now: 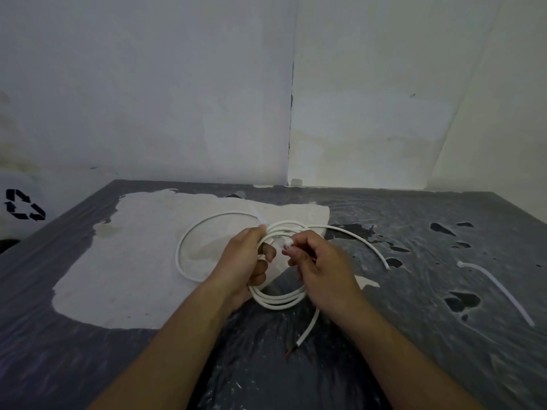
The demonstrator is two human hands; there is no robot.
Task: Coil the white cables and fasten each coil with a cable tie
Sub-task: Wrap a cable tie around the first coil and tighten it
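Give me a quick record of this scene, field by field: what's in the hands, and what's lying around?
left hand: grips the coiled white cable
right hand: pinches a small white piece at the coil, likely the cable tie's end
cable tie: its strip sticks up behind the left hand
loose loop: part of the cable curves out to the left
cable end: trails toward the person, bare wires showing
spare tie: lies on the table at the right
table: dark, shiny, with a pale patch on the left
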